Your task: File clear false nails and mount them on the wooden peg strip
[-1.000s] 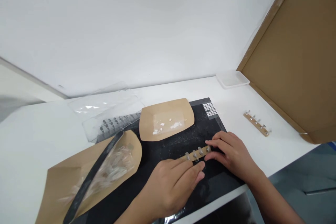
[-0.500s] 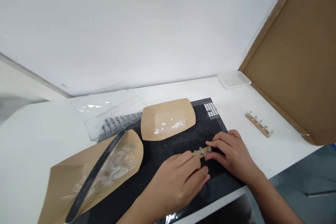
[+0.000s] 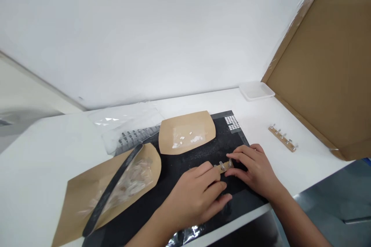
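A small tan strip [image 3: 222, 168] with clear pegs lies over the black mat [image 3: 199, 158]. My left hand [image 3: 199, 195] covers the strip's left end, its index finger and thumb on it and the lower fingers apart. At the right end, my right hand [image 3: 252, 166] pinches the strip near a clear peg. Behind the hands is a tan paper tray [image 3: 168, 133] holding small white pieces. To the left, another paper tray [image 3: 77, 189] holds many clear plastic pieces, with a black tool [image 3: 108, 195] lying across it.
A similar strip with pegs [image 3: 282, 139] lies on the white table [image 3: 255, 117] at the right. Further back are a clear plastic container [image 3: 256, 90] and a large cardboard box [image 3: 327, 73]. Clear plastic bags [image 3: 116, 117] lie back left. A white dot sheet [image 3: 232, 122] is on the mat.
The view has shifted slightly. My left hand's lower fingers have spread a little further apart. My right hand keeps nearly the same pinch on the strip.
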`<state>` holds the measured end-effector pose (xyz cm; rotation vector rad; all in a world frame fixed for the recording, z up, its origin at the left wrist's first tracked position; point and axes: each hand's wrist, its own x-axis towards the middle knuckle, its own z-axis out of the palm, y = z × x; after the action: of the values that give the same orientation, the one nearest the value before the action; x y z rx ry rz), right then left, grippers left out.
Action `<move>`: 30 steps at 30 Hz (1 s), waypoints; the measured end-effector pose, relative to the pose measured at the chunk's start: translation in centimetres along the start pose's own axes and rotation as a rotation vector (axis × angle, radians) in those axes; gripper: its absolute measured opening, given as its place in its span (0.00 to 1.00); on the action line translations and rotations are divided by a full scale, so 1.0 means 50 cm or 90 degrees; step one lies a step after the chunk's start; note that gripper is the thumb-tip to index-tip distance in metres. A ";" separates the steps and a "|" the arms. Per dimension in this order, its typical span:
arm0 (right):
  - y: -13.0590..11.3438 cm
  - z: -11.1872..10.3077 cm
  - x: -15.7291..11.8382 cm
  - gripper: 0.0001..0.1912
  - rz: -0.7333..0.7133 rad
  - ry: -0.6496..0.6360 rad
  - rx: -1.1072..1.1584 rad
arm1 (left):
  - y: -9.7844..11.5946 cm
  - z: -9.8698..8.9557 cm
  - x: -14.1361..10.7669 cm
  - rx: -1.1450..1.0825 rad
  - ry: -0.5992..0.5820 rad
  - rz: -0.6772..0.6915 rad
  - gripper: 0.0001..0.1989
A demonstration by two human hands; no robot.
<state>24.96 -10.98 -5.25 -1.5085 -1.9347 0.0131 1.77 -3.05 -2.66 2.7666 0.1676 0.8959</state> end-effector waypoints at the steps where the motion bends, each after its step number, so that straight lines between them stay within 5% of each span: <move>1: 0.000 0.000 -0.001 0.20 0.001 0.000 -0.001 | -0.001 0.001 0.000 -0.002 0.000 0.002 0.05; 11: 0.003 0.002 -0.008 0.26 -0.001 -0.006 -0.014 | -0.005 0.004 -0.002 -0.012 0.019 0.012 0.05; 18: 0.005 -0.006 -0.018 0.09 -0.071 0.092 0.000 | -0.004 -0.001 0.001 -0.003 0.051 0.030 0.04; 30: 0.005 0.000 -0.005 0.06 -0.114 0.085 0.034 | 0.001 -0.001 0.001 0.009 0.055 0.028 0.06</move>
<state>25.21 -11.09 -5.46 -1.2648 -1.9389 -0.1099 1.76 -3.08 -2.57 2.7556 0.1288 1.0307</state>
